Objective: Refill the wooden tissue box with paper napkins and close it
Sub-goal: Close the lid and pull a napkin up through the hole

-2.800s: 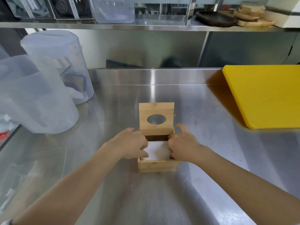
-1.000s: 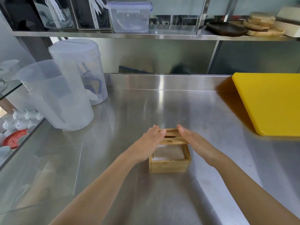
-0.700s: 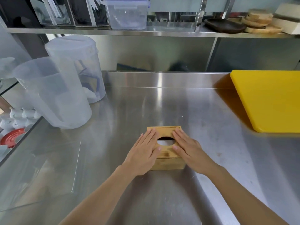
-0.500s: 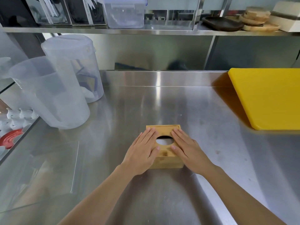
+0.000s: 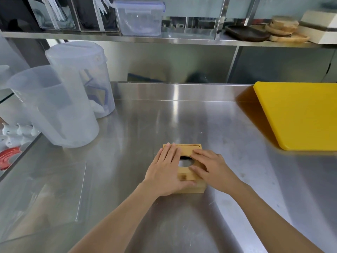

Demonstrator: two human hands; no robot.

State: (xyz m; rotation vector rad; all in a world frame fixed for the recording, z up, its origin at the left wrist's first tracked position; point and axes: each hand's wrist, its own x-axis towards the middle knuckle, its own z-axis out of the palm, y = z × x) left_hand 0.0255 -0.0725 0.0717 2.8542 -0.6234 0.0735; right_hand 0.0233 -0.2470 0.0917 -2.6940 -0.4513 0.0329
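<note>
Head view: wooden box (image 5: pixel 189 177) lid down, white napkin in oval hole; left hand (image 5: pixel 165 172), right hand (image 5: pixel 211 168) flat, ungripped, frame centre.

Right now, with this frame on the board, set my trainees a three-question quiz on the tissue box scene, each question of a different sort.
1. True or false: the tissue box lid is down.
2. What shows through the oval hole? A) white napkin B) a spoon C) nothing
3. Which hand covers the box's near left corner?

Key: 1 true. 2 A. 3 the left hand; the right hand lies flat on the right side.
</note>
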